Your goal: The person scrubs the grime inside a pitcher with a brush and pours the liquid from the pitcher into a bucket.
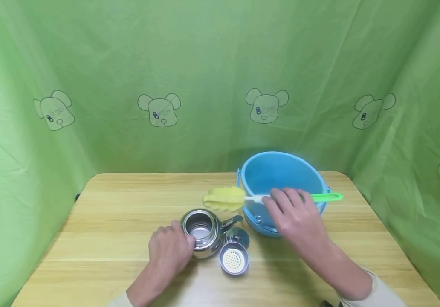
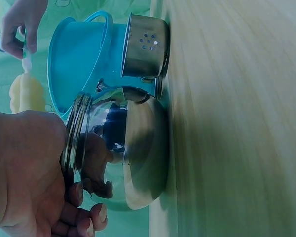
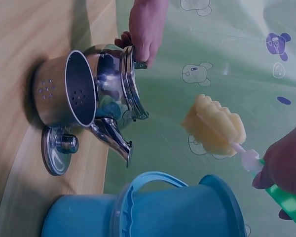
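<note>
A sponge brush with a yellow head [image 1: 224,199] and green handle [image 1: 326,197] is gripped in my right hand [image 1: 296,215], level above the bucket's near rim. The sponge end points left, up behind the steel teapot [image 1: 213,244]. My left hand [image 1: 171,247] holds the teapot by its handle side, fingers curled there. The teapot stands upright and lidless on the table, its spout [image 3: 111,138] toward the bucket. Beside it sit a perforated steel strainer cup [image 1: 234,259] and, just behind that, the round lid [image 3: 56,153] with a knob.
A blue bucket [image 1: 251,218] with a swing handle stands at the back right, close to the spout. The wood table [image 1: 108,238] backs onto a green curtain [image 1: 212,55] printed with bear heads. Some dark object [image 1: 325,303] shows at the bottom edge near the right sleeve.
</note>
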A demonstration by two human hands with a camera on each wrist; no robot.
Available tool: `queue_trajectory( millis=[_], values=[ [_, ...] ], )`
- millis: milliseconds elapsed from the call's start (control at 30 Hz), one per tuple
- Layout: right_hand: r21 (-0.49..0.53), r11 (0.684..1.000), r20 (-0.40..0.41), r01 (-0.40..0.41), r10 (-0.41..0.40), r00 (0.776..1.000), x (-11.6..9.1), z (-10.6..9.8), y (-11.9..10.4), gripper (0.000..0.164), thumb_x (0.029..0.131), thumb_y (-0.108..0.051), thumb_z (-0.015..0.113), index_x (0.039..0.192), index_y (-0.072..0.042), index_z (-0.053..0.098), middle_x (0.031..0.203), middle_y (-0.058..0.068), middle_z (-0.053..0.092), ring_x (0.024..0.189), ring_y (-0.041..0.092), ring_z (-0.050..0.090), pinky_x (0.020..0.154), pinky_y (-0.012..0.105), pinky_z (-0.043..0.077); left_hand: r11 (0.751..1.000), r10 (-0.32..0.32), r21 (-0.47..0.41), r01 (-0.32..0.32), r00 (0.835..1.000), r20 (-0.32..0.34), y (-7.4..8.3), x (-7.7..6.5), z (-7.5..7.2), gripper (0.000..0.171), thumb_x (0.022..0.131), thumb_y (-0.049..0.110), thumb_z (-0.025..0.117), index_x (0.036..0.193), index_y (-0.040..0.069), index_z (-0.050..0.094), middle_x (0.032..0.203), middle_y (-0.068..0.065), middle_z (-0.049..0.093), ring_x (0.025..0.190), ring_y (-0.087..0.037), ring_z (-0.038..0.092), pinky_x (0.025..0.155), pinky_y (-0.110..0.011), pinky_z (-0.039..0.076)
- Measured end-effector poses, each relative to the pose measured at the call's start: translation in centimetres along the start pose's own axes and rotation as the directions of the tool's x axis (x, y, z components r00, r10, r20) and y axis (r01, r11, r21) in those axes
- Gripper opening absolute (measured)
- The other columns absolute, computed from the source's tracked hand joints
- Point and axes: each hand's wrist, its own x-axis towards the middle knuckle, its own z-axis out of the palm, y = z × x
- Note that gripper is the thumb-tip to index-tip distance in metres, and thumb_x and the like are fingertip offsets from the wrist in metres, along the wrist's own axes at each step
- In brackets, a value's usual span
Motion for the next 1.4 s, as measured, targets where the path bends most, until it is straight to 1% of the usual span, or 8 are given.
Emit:
queue_trajectory(
  millis=[200,500,633,800,900,1100,1267,1400],
  values=[
    [-0.005,1.0,-0.001,-0.017,0.017,1.0,-0.7,-0.4,0.7,0.035,0.109,-0.006,0.037,0.107,0.004,0.07,0.102,0.022,0.074,0.089,0.041,0.07,0.073,0.054,0.06,1.0,-0.007,-0.011,0.007,1.0,0.015,0.0,-0.1,0.0,0.022,0.086,0.024,0.049,0.071,0.009,0.041,0.057,-0.003,0.038,0.052,-0.019,0.036,0.048,-0.029,0.024],
    [0.021,0.997,-0.045,-0.079,0.08,0.996,-1.3,-0.6,1.4,0.025,0.103,0.001,0.046,0.106,0.006,0.07,0.102,0.024,0.074,0.089,0.045,0.069,0.074,0.056,0.059,1.0,0.008,-0.006,-0.008,0.999,-0.034,-0.1,0.0,0.1,0.021,0.085,0.023,0.05,0.07,0.01,0.042,0.056,-0.001,0.036,0.051,-0.018,0.034,0.047,-0.028,0.022],
    [0.037,0.993,-0.078,-0.11,0.113,0.991,-1.6,-0.6,1.7,0.026,0.103,0.002,0.045,0.105,0.006,0.07,0.102,0.024,0.074,0.089,0.046,0.068,0.071,0.056,0.058,1.0,0.005,-0.006,-0.006,1.0,-0.024,-0.1,0.0,0.1,0.021,0.085,0.023,0.05,0.07,0.01,0.042,0.057,-0.001,0.037,0.051,-0.018,0.034,0.047,-0.028,0.022],
    [0.021,0.991,-0.105,-0.133,0.135,0.985,-2.2,-0.8,2.2,0.028,0.103,0.005,0.042,0.103,0.008,0.07,0.1,0.024,0.073,0.086,0.046,0.067,0.066,0.057,0.057,1.0,-0.003,-0.011,0.003,1.0,0.004,-0.1,0.0,0.1,0.022,0.086,0.024,0.05,0.072,0.009,0.042,0.057,-0.002,0.038,0.052,-0.018,0.036,0.048,-0.028,0.024],
    [0.011,0.989,-0.116,-0.146,0.147,0.982,-2.6,-1.0,2.7,0.028,0.1,0.008,0.041,0.103,0.009,0.069,0.099,0.024,0.073,0.085,0.046,0.066,0.065,0.057,0.056,1.0,-0.004,-0.017,0.004,1.0,0.004,-0.1,0.0,0.1,0.022,0.087,0.024,0.05,0.072,0.009,0.043,0.057,-0.002,0.038,0.052,-0.019,0.036,0.048,-0.028,0.024],
    [-0.002,0.985,-0.109,-0.171,0.169,0.979,-3.4,-1.4,3.5,0.024,0.096,0.012,0.045,0.104,0.01,0.068,0.1,0.027,0.073,0.083,0.048,0.065,0.065,0.056,0.056,1.0,-0.007,-0.024,0.006,1.0,-0.019,-0.2,-0.1,0.2,0.022,0.085,0.024,0.05,0.071,0.009,0.043,0.057,-0.002,0.038,0.052,-0.019,0.035,0.048,-0.028,0.024],
    [-0.009,0.98,-0.105,-0.198,0.196,0.975,-4.0,-1.6,3.9,0.025,0.09,0.015,0.048,0.103,0.011,0.068,0.099,0.028,0.073,0.083,0.049,0.065,0.062,0.056,0.055,0.999,-0.019,-0.043,0.02,1.0,0.011,-0.2,0.0,0.2,0.022,0.086,0.025,0.049,0.073,0.009,0.043,0.058,-0.002,0.039,0.053,-0.019,0.036,0.049,-0.029,0.025],
    [-0.019,0.976,-0.106,-0.216,0.213,0.971,-4.4,-1.7,4.2,0.023,0.095,0.011,0.046,0.103,0.013,0.067,0.098,0.029,0.072,0.083,0.048,0.065,0.066,0.055,0.057,0.999,-0.021,-0.047,0.022,1.0,0.022,-0.2,0.0,0.3,0.022,0.087,0.026,0.049,0.073,0.009,0.043,0.058,-0.003,0.039,0.054,-0.02,0.036,0.05,-0.029,0.025]
  ],
)
